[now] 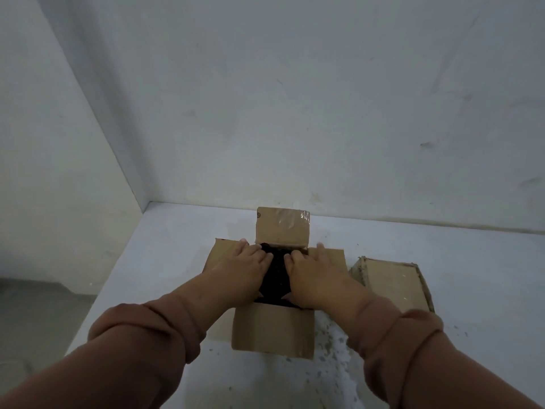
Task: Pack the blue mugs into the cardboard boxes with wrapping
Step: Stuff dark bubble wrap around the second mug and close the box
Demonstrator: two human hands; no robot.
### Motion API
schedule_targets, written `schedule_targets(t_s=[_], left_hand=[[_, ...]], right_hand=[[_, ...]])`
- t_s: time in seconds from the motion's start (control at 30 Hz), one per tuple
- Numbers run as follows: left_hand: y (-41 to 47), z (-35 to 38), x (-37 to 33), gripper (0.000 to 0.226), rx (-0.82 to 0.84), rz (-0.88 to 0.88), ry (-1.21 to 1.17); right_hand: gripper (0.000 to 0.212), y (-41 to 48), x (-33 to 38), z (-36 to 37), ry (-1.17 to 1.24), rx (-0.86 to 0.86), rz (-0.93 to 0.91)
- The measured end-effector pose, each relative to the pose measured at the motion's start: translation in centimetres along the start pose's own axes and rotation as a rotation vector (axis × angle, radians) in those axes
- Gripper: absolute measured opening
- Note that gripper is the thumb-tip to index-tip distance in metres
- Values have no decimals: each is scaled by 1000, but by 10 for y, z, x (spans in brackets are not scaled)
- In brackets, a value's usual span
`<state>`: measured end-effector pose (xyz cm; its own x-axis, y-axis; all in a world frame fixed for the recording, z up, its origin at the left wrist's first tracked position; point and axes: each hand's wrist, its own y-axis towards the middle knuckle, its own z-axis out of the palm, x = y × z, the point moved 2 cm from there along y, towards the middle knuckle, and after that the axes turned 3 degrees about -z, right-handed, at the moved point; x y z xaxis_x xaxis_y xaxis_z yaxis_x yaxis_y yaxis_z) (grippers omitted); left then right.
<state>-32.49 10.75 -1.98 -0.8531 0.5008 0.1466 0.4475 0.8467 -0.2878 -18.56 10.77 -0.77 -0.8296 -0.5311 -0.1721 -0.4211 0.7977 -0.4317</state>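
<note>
An open cardboard box stands on the pale floor in front of me with all its flaps folded outward. Inside it lies dark, almost black wrapping; no blue mug shows. My left hand lies flat on the left side of the opening, fingers spread over the dark wrapping. My right hand lies the same way on the right side. Both press down on the wrapping and hold nothing that I can see. Brown sleeves cover both forearms.
A second cardboard box, shut, sits just right of the open one. White walls meet in a corner at the back left. A grey lower floor drops off at the left edge. Specks of debris lie on the floor near me.
</note>
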Motion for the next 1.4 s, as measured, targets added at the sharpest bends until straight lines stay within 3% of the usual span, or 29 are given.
schedule_targets(t_s=[0.1,0.2,0.33,0.5,0.7,0.83,0.97,1.1,1.23,1.33,1.4], left_hand=[[3,-1,-1,73,-26,22,73],[5,-9,5,70,7,38,-27],[4,-15,14,80,66,30,21],[2,1,7,62,-56,-20,104],[3,-5,6,58,-69,-40,85],[4,-3,0,52,-65,-28,74],[4,-3,1,72,-25,-66,70],[7,1,4,66,-15,-70,87],[4,2,8,80,-25,-49,-29],[-13,7,20,76,-114,-111,-385],[-29,16,29,72,-289,-266,-629]], right_hand=[[82,3,0,1,-5,12,-15],[89,1,-14,-6,82,94,-50],[97,0,-22,-16,-6,162,-125],[85,-1,-12,-1,-187,37,-123],[87,5,-12,-13,115,-30,-40],[70,11,8,-12,36,-131,-9],[72,11,3,-21,19,-8,18],[75,8,-3,-13,-69,34,5],[74,5,-1,-3,128,-48,6],[73,-15,-14,0,473,-175,60],[62,-34,-23,9,701,-369,178]])
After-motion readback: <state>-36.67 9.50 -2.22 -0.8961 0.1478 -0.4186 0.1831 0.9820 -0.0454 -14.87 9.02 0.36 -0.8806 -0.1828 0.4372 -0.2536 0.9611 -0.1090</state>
